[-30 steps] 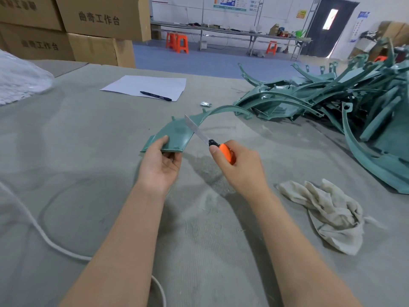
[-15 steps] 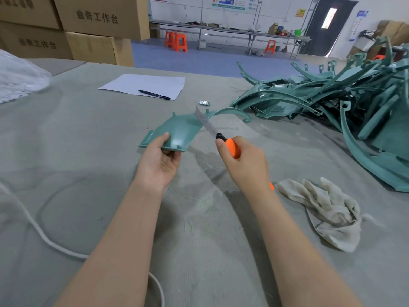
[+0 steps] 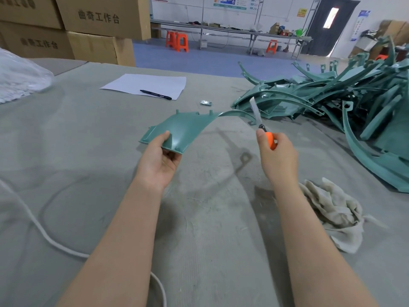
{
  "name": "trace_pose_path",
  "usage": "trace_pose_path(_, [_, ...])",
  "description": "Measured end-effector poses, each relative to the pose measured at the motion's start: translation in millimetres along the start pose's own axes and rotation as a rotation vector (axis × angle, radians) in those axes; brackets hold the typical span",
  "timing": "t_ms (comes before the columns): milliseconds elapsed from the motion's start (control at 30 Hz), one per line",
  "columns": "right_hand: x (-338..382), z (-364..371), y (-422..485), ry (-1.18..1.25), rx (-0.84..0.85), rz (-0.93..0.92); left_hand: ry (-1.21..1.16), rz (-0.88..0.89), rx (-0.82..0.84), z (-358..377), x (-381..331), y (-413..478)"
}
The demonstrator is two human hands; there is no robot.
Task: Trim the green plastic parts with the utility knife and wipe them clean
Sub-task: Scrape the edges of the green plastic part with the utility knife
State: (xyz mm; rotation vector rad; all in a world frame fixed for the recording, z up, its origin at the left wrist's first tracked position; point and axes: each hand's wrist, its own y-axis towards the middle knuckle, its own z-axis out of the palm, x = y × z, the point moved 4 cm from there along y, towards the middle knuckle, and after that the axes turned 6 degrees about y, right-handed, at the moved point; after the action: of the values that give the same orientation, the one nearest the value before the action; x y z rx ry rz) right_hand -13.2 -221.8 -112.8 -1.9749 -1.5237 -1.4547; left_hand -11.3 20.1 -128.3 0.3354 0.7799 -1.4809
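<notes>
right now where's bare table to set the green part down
Bare table between the paper and the left hand, and from that hand out to the cord. Crowded on the right: the pile of green parts and the rag.

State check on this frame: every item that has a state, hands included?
green part: lifted off the table, thin curved end by the blade
left hand: grips the green part's wide end
right hand: grips the utility knife
utility knife: blade out, pointing up, blurred
rag: crumpled on the table, not held
pile of green parts: heaped at right
pen: lying on paper sheet
</notes>
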Motion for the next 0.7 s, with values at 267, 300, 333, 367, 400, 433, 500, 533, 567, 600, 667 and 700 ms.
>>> trace_pose_path(267, [21.7,8.8,-17.2,0.621,0.319,0.172,0.031,-0.005,-0.038,-4.2,2.3,4.4])
trace_pose_path(300, [22.5,10.8,-19.5,0.678,0.343,0.203,0.029,0.006,-0.047,-4.7,2.2,5.5])
trace_pose_path(333, [22.6,12.1,-21.0,0.717,0.355,0.232,0.034,0.02,-0.056,-5.2,2.1,6.6])
trace_pose_path(367, [22.1,12.7,-22.0,0.725,0.353,0.254,0.044,0.035,-0.062,-5.5,2.0,7.8])
trace_pose_path(400, [21.0,12.9,-22.5,0.709,0.339,0.271,0.055,0.049,-0.067,-5.7,2.0,9.0])
trace_pose_path(433, [19.8,12.9,-22.9,0.685,0.322,0.28,0.065,0.06,-0.072,-6.3,2.3,10.0])
trace_pose_path(500, [17.3,13.0,-23.0,0.643,0.29,0.283,0.085,0.071,-0.085,-8.6,3.0,12.1])
trace_pose_path(533, [16.7,13.1,-22.7,0.631,0.277,0.283,0.091,0.075,-0.09,-9.8,3.2,12.7])
trace_pose_path(567, [16.1,12.9,-22.3,0.629,0.262,0.286,0.095,0.078,-0.096,-11.2,3.3,13.0])
trace_pose_path(600, [15.5,12.8,-21.7,0.634,0.244,0.292,0.098,0.077,-0.103,-12.4,3.6,13.6])
trace_pose_path(667, [13.7,11.6,-20.6,0.656,0.209,0.315,0.093,0.066,-0.112,-13.9,3.5,14.4])
trace_pose_path(700, [12.3,11.3,-20.0,0.661,0.196,0.327,0.084,0.054,-0.11,-14.2,3.3,14.3])
